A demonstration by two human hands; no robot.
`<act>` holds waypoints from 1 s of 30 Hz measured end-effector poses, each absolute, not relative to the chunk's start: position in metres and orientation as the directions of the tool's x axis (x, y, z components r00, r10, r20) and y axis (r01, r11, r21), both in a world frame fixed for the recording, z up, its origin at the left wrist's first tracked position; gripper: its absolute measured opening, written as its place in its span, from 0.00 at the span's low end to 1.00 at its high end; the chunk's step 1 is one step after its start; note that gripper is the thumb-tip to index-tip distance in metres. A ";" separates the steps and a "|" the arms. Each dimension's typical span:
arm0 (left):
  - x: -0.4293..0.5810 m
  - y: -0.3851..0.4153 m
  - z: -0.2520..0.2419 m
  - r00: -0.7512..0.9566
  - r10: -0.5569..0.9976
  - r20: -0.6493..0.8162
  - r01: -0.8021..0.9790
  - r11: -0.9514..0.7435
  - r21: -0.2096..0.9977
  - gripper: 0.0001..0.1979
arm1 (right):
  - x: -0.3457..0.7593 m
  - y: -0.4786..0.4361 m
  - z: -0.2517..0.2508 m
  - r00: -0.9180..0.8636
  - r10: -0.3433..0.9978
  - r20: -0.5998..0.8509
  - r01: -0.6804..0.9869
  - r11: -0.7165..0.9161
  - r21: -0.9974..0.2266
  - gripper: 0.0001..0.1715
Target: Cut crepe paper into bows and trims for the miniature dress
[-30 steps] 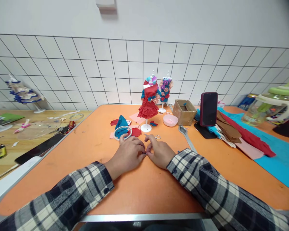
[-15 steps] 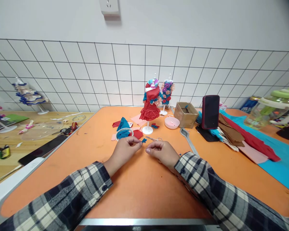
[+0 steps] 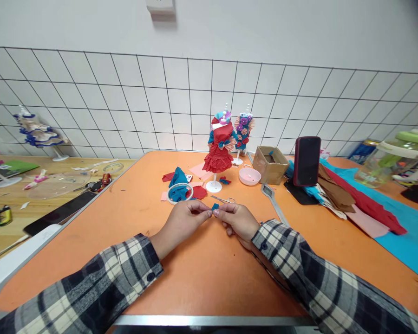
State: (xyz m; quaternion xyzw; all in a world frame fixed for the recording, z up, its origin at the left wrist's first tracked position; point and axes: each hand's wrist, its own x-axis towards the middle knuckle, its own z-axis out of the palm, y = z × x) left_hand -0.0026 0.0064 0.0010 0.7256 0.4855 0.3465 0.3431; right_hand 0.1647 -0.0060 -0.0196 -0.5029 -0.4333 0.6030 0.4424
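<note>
Between my fingertips is a small piece of blue crepe paper [image 3: 215,207], above the middle of the orange table. My left hand [image 3: 188,220] pinches it from the left, and the fingers of my right hand [image 3: 238,222] close on its right side. Just beyond my hands lie small scissors [image 3: 223,200]. Behind them a miniature dress form in a red ruffled dress [image 3: 220,150] stands upright on a white base. A roll of tape [image 3: 180,201] rests on crumpled blue crepe paper [image 3: 177,178], with red scraps [image 3: 198,192] alongside.
A pink bowl [image 3: 250,176], a cardboard box [image 3: 271,165] and grey tweezers [image 3: 274,203] are right of the dress form. A propped phone [image 3: 307,161], coloured paper sheets [image 3: 365,199] and a jug [image 3: 379,167] stand further right. A second dress form [image 3: 243,134] is behind.
My right hand's fingertips have come in to meet the left ones at the blue piece. The left hand has moved slightly right with it. The view has shifted slightly.
</note>
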 end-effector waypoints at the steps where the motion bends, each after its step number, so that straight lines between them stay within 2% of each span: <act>1: -0.003 0.006 0.001 0.295 0.939 0.176 0.471 -0.304 0.828 0.10 | 0.165 -0.006 -0.019 -0.098 0.969 -0.227 -0.098 -0.236 -0.967 0.21; 11: -0.007 0.006 0.001 0.336 0.883 0.328 0.503 -0.462 0.730 0.08 | 0.167 -0.007 -0.016 -0.158 0.941 -0.299 -0.126 -0.319 -0.939 0.19; 15: -0.006 0.006 0.000 0.289 0.913 0.287 0.417 -0.390 0.821 0.09 | 0.164 -0.011 -0.013 -0.162 0.944 -0.287 -0.176 -0.314 -0.933 0.17; 18: -0.007 0.009 0.000 0.279 0.938 0.207 0.308 -0.292 0.905 0.11 | 0.164 -0.013 -0.010 -0.237 0.932 -0.273 -0.244 -0.329 -0.912 0.17; 21: -0.009 0.012 0.001 0.225 0.956 0.188 0.247 -0.242 0.938 0.13 | 0.166 -0.013 -0.009 -0.289 0.909 -0.299 -0.287 -0.381 -0.879 0.18; 25: -0.010 0.009 0.006 0.279 0.929 0.244 0.290 -0.324 0.901 0.11 | 0.170 -0.010 -0.010 -0.295 0.892 -0.343 -0.282 -0.424 -0.861 0.15; 30: -0.011 0.006 0.010 0.345 0.882 0.321 0.379 -0.444 0.812 0.09 | 0.178 -0.006 -0.010 -0.384 0.842 -0.379 -0.255 -0.491 -0.833 0.11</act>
